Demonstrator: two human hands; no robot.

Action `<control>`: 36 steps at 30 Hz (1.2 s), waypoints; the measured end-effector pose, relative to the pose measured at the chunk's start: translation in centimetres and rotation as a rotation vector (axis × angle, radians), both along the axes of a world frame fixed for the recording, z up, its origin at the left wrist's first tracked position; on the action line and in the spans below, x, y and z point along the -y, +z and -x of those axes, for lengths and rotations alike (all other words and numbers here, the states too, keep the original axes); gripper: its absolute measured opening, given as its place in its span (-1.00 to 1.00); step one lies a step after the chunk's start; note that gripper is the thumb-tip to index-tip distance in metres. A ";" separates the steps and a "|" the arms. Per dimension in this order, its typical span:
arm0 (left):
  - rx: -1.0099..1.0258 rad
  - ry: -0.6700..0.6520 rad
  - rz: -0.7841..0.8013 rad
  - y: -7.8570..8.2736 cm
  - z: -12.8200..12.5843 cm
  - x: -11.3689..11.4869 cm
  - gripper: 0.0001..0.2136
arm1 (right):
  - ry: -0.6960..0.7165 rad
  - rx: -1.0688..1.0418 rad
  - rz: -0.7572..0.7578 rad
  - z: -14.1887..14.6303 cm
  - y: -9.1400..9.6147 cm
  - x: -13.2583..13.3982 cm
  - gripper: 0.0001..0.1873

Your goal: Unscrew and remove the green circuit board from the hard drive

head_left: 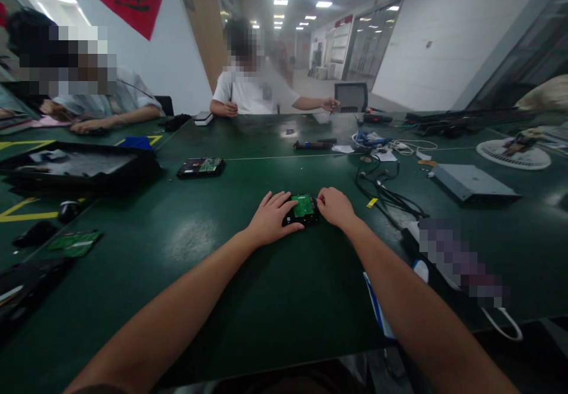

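A small black hard drive with a green circuit board on top lies on the dark green table in front of me. My left hand rests flat on its left side, fingers stretched over it. My right hand is curled at its right edge, fingers pinched on something I cannot make out.
Another drive lies further back left, beside a black open case. A tangle of black cables and a grey metal box sit to the right. Green boards lie at left. Two people sit across the table.
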State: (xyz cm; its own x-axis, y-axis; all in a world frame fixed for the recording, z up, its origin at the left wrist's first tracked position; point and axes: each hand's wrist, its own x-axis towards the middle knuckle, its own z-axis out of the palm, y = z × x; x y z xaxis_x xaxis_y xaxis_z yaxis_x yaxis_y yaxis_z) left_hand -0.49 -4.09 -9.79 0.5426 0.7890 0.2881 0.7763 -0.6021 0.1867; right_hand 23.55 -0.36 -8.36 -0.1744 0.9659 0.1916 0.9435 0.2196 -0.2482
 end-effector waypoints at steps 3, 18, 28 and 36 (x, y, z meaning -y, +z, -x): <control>-0.005 0.030 0.012 0.0 -0.3 0.3 -0.28 | -0.028 -0.033 -0.022 -0.2 0.1 -0.2 -0.77; 0.043 0.030 0.000 0.0 -0.4 0.6 -0.32 | 0.166 -0.428 -0.510 1.7 4.5 3.2 -0.60; 0.026 0.035 0.010 0.3 -0.4 0.7 -0.33 | 0.173 -0.378 -0.303 1.4 4.4 3.1 -0.36; 0.043 0.021 0.000 0.3 -0.3 0.7 -0.34 | 0.127 -0.635 -0.382 2.0 4.4 3.6 -0.22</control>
